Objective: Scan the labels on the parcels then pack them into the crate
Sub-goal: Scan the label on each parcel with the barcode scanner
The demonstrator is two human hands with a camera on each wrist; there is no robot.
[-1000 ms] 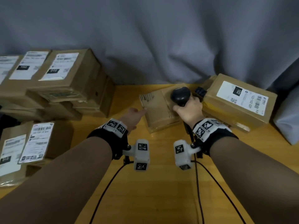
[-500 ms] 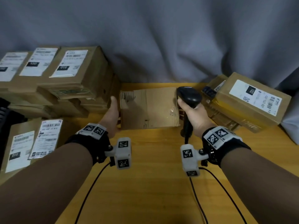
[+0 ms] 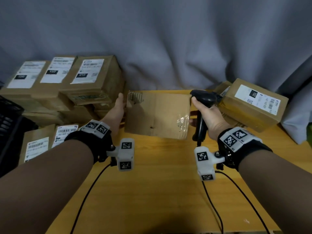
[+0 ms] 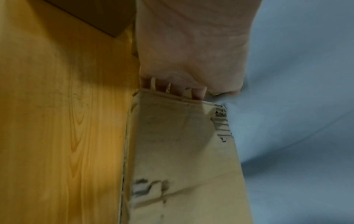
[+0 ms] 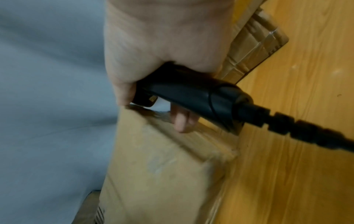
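While both hands [image 3: 116, 114] steady the parcel [image 3: 157, 115], labels seemingly hidden.

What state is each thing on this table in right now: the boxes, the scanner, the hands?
Held parcel: tipped up on edge, plain side facing the camera, no label showing.
Left hand: grips the parcel's left end.
Right hand: holds the scanner, fingers also against the parcel's right end.
Scanner: upright, cable attached.
Parcel 102: tilted, label up.
Left stack of parcels: labels up.
Crate: only an edge visible.
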